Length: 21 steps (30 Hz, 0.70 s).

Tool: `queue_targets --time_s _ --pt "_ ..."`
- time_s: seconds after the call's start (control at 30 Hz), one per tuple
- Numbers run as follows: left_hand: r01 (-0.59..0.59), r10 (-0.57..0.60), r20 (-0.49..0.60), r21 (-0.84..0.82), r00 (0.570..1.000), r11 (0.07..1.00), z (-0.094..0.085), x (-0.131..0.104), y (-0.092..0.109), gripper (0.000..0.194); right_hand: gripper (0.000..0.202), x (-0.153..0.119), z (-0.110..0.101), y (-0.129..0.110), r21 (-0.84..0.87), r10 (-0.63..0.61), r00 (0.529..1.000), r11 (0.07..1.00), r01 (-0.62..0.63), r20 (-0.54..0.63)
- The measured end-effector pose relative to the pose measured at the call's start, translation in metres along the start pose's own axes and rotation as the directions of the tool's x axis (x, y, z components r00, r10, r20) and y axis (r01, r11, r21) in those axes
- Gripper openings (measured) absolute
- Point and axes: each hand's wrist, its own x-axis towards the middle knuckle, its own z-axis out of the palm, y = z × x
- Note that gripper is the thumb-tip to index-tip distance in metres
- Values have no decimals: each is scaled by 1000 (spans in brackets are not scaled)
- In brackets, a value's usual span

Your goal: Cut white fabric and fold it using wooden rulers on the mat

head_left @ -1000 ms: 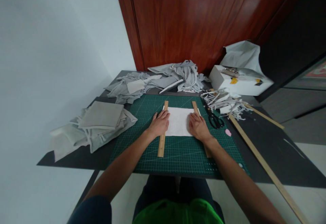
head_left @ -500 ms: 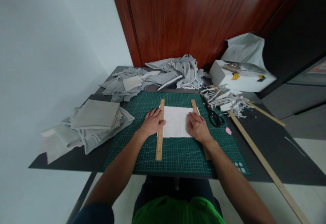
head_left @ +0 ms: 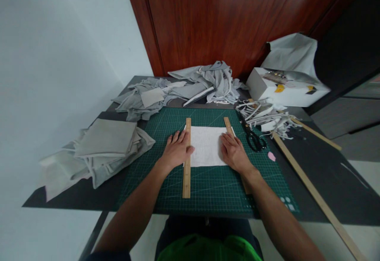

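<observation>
A white cloth (head_left: pixel 206 146) lies flat on the green cutting mat (head_left: pixel 213 191). Across its left edge runs a wooden ruler (head_left: pixel 187 178), and my left hand (head_left: pixel 177 150) rests on it with the fingers spread. Another wooden ruler (head_left: pixel 228 124) crosses the cloth's right edge, tilted, partly hidden under my right hand (head_left: pixel 234 151) and forearm. That hand lies flat on the ruler and cloth, its fingers stretched out. Black scissors (head_left: pixel 253 140) lie to the right of my right hand.
Folded grey cloths (head_left: pixel 105 138) are stacked at the left. Grey fabric scraps (head_left: pixel 219 81) lie at the back. At the right are thin fabric strips (head_left: pixel 267 114), a long wooden strip (head_left: pixel 308 182), a white box (head_left: pixel 287 89) and a pink piece (head_left: pixel 271 156).
The camera view has shifted slightly, so the table appears a little larger and lower. Both hands stay on the rulers and cloth.
</observation>
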Motion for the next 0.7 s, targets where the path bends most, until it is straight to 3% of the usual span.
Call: queue_targets --time_s 0.47,0.7 --pt "-15 16 15 -21 1000 1000 -1 -2 -10 72 47 -1 -2 3 59 -13 1000 998 13 1" --pt "-9 10 38 -23 999 1000 -1 0 -11 74 55 -1 -7 29 155 -48 997 987 39 53"
